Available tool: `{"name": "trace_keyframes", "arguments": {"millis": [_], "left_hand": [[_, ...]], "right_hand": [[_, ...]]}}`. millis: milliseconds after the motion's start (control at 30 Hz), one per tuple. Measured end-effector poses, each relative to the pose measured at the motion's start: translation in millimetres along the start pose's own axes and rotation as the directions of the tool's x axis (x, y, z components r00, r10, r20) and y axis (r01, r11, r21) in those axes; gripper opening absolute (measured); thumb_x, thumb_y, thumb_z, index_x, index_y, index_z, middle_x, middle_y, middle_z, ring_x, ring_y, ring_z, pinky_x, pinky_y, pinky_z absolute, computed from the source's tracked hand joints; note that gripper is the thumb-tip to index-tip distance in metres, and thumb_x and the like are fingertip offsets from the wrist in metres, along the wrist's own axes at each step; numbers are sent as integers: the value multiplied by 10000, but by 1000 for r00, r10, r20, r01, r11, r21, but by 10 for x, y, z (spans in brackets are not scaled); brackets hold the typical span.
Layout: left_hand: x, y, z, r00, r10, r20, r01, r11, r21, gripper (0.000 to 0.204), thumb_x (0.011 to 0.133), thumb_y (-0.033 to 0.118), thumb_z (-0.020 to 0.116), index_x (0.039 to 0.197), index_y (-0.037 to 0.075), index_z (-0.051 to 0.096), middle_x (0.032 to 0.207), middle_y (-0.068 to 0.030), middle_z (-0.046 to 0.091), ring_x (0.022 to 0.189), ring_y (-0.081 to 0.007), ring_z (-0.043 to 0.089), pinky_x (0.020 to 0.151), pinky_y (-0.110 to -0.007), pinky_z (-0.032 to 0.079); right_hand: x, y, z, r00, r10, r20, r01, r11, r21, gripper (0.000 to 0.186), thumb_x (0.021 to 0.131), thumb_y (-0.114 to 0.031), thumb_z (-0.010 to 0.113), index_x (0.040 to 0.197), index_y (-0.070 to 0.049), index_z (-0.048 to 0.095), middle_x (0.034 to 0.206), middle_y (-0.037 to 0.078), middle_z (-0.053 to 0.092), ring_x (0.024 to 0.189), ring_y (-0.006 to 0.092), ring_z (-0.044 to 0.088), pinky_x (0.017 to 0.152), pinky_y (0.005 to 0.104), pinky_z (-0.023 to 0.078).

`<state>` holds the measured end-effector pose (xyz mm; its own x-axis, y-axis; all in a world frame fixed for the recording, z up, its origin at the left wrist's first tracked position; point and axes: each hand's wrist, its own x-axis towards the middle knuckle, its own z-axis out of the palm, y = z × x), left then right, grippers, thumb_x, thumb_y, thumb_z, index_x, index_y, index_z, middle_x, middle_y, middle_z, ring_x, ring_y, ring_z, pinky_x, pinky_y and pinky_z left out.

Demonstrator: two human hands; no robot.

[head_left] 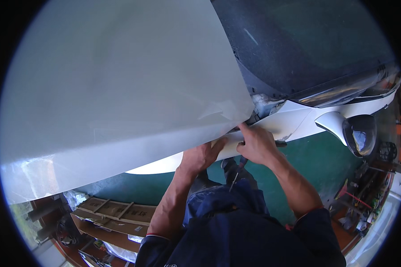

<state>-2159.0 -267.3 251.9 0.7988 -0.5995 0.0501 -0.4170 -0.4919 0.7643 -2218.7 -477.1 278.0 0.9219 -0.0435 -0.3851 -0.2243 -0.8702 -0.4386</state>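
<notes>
A raised white car hood point(133, 80) fills the upper left. Below its edge runs a white front fender point(294, 119). My left hand point(200, 156) rests on the fender below the hood edge, thumb stretched to the right and apart from the fingers, which are partly hidden. To its right, my right hand point(258, 143) points its index finger into the gap at the hood's rear corner; its other fingers are curled. From under that hand a screwdriver point(236, 174) with a thin shaft hangs downward. A dark rounded end point(280, 143) sticks out beside the hand; its kind is unclear.
The dark windshield point(312, 40) lies at the upper right, with a white and black side mirror point(360, 133) projecting below it. Cardboard boxes point(116, 210) stand at the lower left. Tools and parts point(358, 209) clutter the right side above the green floor point(316, 164).
</notes>
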Motion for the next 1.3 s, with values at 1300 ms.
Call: {"name": "trace_keyframes", "arguments": {"millis": [1300], "left_hand": [[128, 180, 271, 983, -157, 99, 127, 957, 262, 680, 815, 359, 859, 1391, 92, 616, 1285, -186, 672, 1172, -415, 656, 955, -542, 534]], "right_hand": [[-6, 34, 10, 1000, -21, -16, 22, 998, 53, 697, 777, -107, 707, 1443, -110, 500, 850, 236, 715, 861, 488, 692, 805, 602, 532]]}}
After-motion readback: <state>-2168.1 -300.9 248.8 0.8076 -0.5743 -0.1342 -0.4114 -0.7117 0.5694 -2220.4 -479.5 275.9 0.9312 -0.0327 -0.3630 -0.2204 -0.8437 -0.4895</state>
